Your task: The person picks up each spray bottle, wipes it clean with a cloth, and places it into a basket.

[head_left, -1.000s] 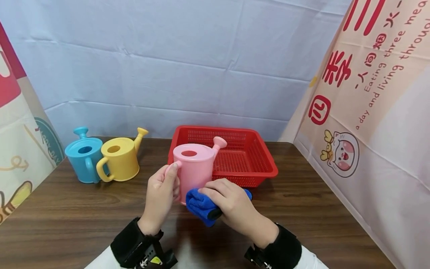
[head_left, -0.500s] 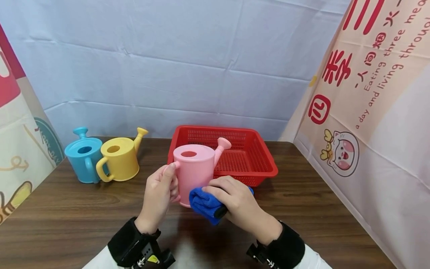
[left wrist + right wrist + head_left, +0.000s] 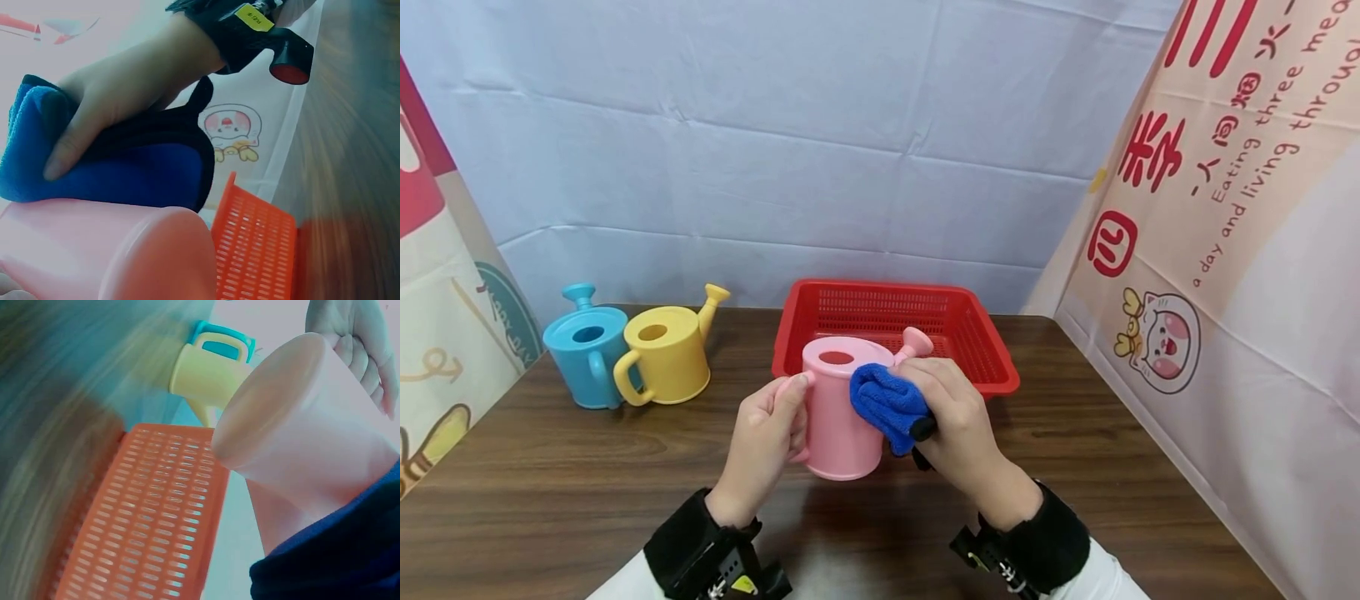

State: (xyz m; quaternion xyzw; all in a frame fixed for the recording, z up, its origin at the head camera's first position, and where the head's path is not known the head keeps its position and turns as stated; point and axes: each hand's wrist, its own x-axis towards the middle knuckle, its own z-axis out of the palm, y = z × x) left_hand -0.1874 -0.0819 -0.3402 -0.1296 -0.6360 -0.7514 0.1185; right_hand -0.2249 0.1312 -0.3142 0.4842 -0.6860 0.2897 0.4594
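A pink watering can is held off the table in front of the basket, its base showing in both wrist views. My left hand grips its handle, fingers curled round it. In my right hand is a bunched blue cloth with black edging, pressed to the can's upper side just below the spout. The left wrist view shows the thumb pinching the cloth against the pink wall. Part of the spout is hidden behind the right hand.
Behind the can stands a red perforated plastic basket. A yellow watering can and a blue watering can stand close together at the left on the wooden table. Cloth backdrops rise at the back and sides.
My right hand has moved the cloth from the can's lower side up to near its rim. The pink can has shifted slightly right and toward me. The other cans and basket stay put.
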